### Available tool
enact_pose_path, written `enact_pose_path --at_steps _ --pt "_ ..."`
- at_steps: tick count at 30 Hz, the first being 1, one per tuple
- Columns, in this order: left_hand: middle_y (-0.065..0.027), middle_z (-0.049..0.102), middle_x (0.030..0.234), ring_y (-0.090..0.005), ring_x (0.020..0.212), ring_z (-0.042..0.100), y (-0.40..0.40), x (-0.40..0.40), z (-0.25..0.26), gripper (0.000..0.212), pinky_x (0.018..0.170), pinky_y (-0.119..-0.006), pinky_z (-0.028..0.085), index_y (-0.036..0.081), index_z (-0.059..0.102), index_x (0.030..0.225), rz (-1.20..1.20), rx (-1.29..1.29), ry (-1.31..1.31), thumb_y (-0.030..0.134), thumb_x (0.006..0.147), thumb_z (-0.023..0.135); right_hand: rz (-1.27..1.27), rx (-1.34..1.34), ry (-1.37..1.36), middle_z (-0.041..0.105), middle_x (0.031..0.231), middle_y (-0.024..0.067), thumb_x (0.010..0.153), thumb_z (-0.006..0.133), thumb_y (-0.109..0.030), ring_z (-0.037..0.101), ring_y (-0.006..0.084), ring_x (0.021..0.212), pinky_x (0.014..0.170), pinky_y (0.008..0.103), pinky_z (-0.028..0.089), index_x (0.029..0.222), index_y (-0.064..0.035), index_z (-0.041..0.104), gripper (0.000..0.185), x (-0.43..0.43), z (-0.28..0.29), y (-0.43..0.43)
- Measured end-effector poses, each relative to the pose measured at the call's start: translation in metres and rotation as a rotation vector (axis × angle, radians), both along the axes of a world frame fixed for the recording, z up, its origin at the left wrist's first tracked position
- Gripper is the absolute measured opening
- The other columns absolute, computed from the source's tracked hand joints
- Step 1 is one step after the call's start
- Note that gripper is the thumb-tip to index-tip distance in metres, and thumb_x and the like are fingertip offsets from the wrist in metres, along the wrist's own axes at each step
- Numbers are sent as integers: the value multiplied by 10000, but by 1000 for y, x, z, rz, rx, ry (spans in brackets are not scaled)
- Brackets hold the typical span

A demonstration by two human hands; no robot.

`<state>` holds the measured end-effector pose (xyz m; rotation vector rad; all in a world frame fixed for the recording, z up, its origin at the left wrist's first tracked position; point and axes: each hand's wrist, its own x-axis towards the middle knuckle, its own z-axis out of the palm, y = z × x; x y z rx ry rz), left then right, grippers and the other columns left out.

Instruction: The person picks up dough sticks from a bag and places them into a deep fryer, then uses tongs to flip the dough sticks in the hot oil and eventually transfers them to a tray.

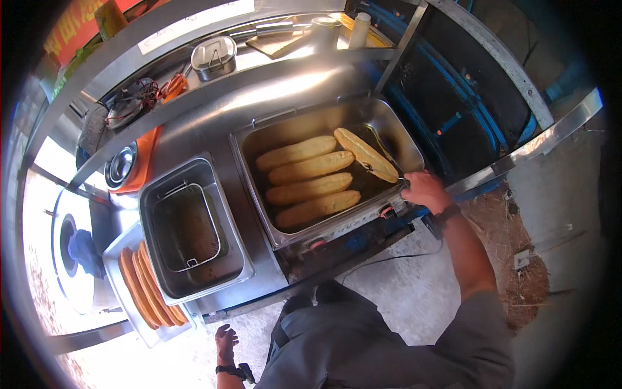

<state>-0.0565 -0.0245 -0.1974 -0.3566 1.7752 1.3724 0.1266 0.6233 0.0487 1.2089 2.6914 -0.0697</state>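
My right hand (423, 190) is closed around the dark handle of a utensil at the near right corner of the fryer. Most of that utensil is hidden, so its kind is unclear. Close to its end a long golden dough stick (365, 153) lies aslant, with a dark spot on its side. Several more dough sticks (311, 167) lie in a row in the oil of the rectangular steel fryer (257, 206). My left hand (227, 341) hangs low by my side, holding nothing, its fingers loosely bent and apart.
Left of the fryer stands a deep steel basin (236, 253) with a wire basket (214, 194) inside. Browned sticks (141, 287) fill a white tray (114, 255). Red knobs (387, 211) line the fryer's front. Above runs a metal shelf (291, 61) with a lidded steel container (214, 57).
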Motion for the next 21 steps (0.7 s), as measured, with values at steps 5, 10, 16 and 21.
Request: enact_pose_path --at_steps 5,10,16,21 --pt "-60 585 800 -144 648 563 13 15 10 361 545 -278 489 32 513 1145 34 -89 14 128 801 567 98 38 -123 645 868 195 635 625 -204 632 343 801 707 427 499 818 -16 671 267 -20 -24 25" --pt "-79 574 803 -168 657 568 37 49 27 380 552 -294 502 27 504 1162 71 -164 12 123 798 554 301 146 -49 644 757 180 635 620 -140 636 321 736 635 414 492 729 -21 674 161 -22 -54 48" --pt "-104 578 862 -187 695 577 57 93 30 441 572 -305 510 12 484 1184 77 -240 11 152 770 549 342 114 -24 639 749 194 661 618 -115 631 351 688 619 413 498 708 -24 667 114 -20 -35 73" --pt "-111 584 875 -195 690 583 74 116 32 437 577 -317 516 20 480 1195 109 -204 -21 136 780 555 300 -120 48 630 834 216 665 588 -93 609 395 791 719 429 497 802 8 654 183 0 -26 128"
